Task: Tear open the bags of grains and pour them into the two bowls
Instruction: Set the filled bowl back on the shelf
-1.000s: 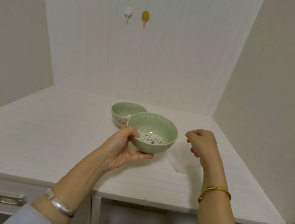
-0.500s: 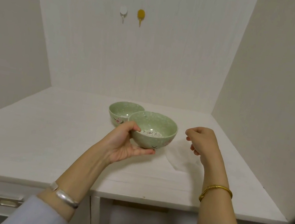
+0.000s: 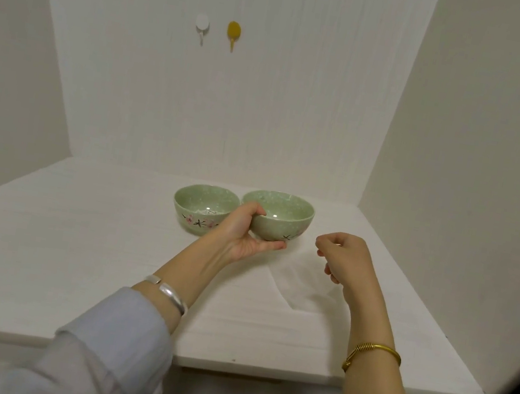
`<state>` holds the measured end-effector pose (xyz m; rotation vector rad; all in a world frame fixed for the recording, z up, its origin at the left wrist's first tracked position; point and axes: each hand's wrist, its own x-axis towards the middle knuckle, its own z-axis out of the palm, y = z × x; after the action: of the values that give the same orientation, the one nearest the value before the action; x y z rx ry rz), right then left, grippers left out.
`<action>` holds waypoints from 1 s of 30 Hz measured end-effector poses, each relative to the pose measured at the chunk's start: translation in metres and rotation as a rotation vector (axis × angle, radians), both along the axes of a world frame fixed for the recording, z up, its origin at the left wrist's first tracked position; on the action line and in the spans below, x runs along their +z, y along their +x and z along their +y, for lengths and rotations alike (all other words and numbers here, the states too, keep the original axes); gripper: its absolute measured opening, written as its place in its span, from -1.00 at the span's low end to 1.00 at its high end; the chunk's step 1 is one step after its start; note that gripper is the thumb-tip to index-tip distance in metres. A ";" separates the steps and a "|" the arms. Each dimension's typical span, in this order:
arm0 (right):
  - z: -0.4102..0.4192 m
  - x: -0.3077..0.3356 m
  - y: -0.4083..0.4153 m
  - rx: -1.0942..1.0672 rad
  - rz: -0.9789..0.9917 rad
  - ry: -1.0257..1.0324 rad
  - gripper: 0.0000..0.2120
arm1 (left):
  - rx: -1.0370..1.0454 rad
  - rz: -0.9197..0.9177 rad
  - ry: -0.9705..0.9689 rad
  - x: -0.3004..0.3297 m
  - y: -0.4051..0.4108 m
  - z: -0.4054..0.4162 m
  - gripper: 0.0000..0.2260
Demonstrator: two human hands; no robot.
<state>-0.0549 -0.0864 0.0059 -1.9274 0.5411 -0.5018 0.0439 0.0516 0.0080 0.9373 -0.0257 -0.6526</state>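
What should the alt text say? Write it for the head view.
A person's left hand grips one green bowl beside a second green bowl on a white table, while the right hand hovers closed above an empty clear bag.

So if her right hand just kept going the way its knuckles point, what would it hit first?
Probably the green bowl held by the left hand: the curled right hand points left toward it. Depth is unclear, so it might pass just in front.
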 end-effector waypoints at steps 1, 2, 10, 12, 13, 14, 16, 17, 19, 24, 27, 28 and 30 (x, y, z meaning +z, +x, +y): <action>0.000 0.000 0.000 0.004 -0.007 -0.003 -0.89 | 0.005 -0.003 0.005 0.000 0.004 -0.004 -0.74; -0.001 -0.001 0.000 0.006 -0.013 -0.007 -0.89 | 0.006 -0.008 0.007 0.000 0.008 -0.009 -0.72; -0.006 -0.005 -0.001 0.009 0.004 -0.046 -0.82 | 0.051 0.029 0.039 -0.010 0.024 -0.027 -0.58; -0.006 -0.005 -0.001 0.012 0.012 -0.045 -0.82 | 0.071 0.031 0.049 -0.014 0.027 -0.028 -0.58; -0.007 -0.005 -0.001 0.012 0.015 -0.047 -0.81 | 0.079 0.032 0.055 -0.015 0.029 -0.029 -0.58; -0.006 -0.005 -0.001 0.015 0.018 -0.050 -0.81 | 0.086 0.033 0.061 -0.016 0.030 -0.028 -0.57; -0.006 -0.007 -0.001 0.020 0.020 -0.056 -0.81 | 0.092 0.034 0.070 -0.017 0.031 -0.029 -0.56; -0.006 -0.007 -0.001 0.021 0.023 -0.058 -0.82 | 0.095 0.034 0.076 -0.017 0.031 -0.029 -0.57; -0.005 -0.008 -0.002 0.025 0.030 -0.059 -0.83 | 0.104 0.030 0.089 -0.016 0.030 -0.029 -0.61; -0.006 -0.007 -0.002 0.020 0.033 -0.060 -0.84 | 0.119 0.034 0.124 -0.019 0.031 -0.029 -0.56; -0.006 -0.006 -0.001 0.015 0.034 -0.066 -0.87 | 0.118 0.036 0.141 -0.021 0.032 -0.028 -0.54; -0.006 -0.006 -0.001 0.018 0.035 -0.065 -0.88 | 0.118 0.037 0.141 -0.021 0.032 -0.027 -0.55; -0.004 -0.006 0.000 0.029 0.036 -0.061 -0.87 | 0.121 0.027 0.149 -0.023 0.033 -0.027 -0.58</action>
<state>-0.0553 -0.0905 0.0003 -2.0033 0.5260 -0.4709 0.0772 0.0250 -0.0147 1.0646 0.1038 -0.5598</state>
